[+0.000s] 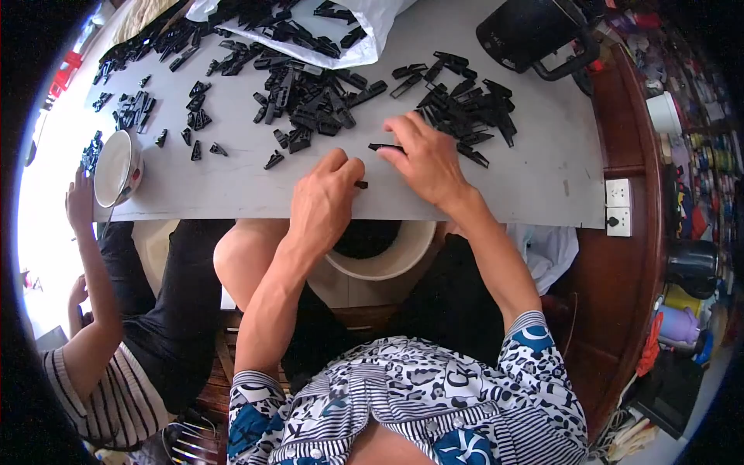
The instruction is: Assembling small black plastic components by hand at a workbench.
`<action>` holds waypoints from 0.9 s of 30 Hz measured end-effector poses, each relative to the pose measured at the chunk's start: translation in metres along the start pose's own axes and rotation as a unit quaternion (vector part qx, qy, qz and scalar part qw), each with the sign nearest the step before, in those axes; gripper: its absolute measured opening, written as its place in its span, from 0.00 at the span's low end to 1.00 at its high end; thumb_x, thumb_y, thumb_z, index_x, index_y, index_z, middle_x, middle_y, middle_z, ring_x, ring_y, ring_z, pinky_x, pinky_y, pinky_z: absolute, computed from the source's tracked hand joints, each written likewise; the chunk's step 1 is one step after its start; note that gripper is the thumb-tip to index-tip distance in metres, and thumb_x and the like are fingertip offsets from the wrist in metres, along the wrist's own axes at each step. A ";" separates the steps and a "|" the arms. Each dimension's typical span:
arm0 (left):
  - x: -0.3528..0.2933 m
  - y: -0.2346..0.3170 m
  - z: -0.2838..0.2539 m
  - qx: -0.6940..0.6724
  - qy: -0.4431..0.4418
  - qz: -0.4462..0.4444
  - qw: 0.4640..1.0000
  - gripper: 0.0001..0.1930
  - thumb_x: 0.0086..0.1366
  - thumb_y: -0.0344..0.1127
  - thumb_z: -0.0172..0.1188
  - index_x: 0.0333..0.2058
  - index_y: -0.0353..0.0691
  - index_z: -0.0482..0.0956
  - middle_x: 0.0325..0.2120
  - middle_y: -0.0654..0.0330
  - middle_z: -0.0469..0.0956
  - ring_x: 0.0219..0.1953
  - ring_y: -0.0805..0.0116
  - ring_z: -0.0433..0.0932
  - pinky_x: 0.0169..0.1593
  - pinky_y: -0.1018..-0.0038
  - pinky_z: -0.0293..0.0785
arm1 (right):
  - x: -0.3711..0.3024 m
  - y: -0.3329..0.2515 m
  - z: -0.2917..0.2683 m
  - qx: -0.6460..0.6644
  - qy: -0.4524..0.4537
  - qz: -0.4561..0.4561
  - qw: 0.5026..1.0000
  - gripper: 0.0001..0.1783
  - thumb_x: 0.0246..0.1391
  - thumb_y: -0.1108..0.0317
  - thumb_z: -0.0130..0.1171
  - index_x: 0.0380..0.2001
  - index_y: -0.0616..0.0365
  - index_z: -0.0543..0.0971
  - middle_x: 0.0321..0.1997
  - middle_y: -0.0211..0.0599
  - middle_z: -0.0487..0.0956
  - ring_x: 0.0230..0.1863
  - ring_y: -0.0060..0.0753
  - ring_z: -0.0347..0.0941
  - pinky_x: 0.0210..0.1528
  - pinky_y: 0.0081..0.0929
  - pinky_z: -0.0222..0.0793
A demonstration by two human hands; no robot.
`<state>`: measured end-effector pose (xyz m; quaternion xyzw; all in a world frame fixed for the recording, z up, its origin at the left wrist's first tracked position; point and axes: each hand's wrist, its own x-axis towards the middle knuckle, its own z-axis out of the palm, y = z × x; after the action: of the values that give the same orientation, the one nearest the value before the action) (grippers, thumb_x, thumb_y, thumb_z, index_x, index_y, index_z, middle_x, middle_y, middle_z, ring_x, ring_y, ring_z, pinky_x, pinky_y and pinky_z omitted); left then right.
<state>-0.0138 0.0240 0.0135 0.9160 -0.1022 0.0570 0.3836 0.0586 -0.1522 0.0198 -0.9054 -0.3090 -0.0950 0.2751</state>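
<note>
Over the front edge of the table, my left hand [320, 194] is closed in a pinch. The end of a small black plastic piece [361, 184] pokes out beside its fingers. Farther right and slightly higher, my right hand [426, 161] grips a slim black plastic piece [381, 146] between thumb and fingers. The two pieces are apart. Beyond my left hand lies a heap of loose black plastic pieces [322, 108]. Another pile of longer black pieces [469, 105] is just past my right hand, which hides part of it.
Below the table edge, a pale basin [380, 267] with dark contents sits between my legs. A white bag [372, 39] with more black pieces lies at the back, near a black mug-shaped container [527, 35]. At left, a co-worker's hand [80, 203] is beside a bowl [116, 174].
</note>
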 end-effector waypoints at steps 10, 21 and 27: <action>0.001 0.006 -0.002 -0.022 -0.026 -0.023 0.999 0.14 0.49 0.27 0.65 0.36 0.40 0.74 0.33 0.54 0.73 0.36 0.49 0.75 0.38 0.61 0.72 | 0.006 0.037 -0.024 -0.222 -0.002 0.162 0.962 0.13 0.43 0.68 0.66 0.31 0.56 0.74 0.36 0.37 0.75 0.35 0.48 0.75 0.34 0.40 0.69; 0.000 0.002 -0.003 0.022 -0.013 0.000 1.000 0.12 0.49 0.29 0.66 0.32 0.38 0.73 0.29 0.55 0.70 0.33 0.50 0.75 0.34 0.60 0.71 | -0.011 0.028 -0.039 -0.022 0.066 0.113 0.991 0.13 0.45 0.72 0.62 0.31 0.58 0.68 0.29 0.43 0.75 0.34 0.49 0.73 0.33 0.40 0.67; 0.001 -0.001 0.000 0.026 -0.012 0.013 1.000 0.09 0.50 0.29 0.64 0.30 0.39 0.74 0.28 0.55 0.71 0.33 0.51 0.75 0.34 0.59 0.70 | -0.033 -0.007 -0.037 0.092 -0.078 0.012 0.993 0.09 0.48 0.75 0.57 0.33 0.62 0.69 0.36 0.47 0.74 0.40 0.53 0.71 0.40 0.42 0.67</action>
<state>-0.0128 0.0246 0.0134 0.9247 -0.1172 0.0539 0.3581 0.0279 -0.1846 0.0420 -0.8845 -0.3262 0.0085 0.3335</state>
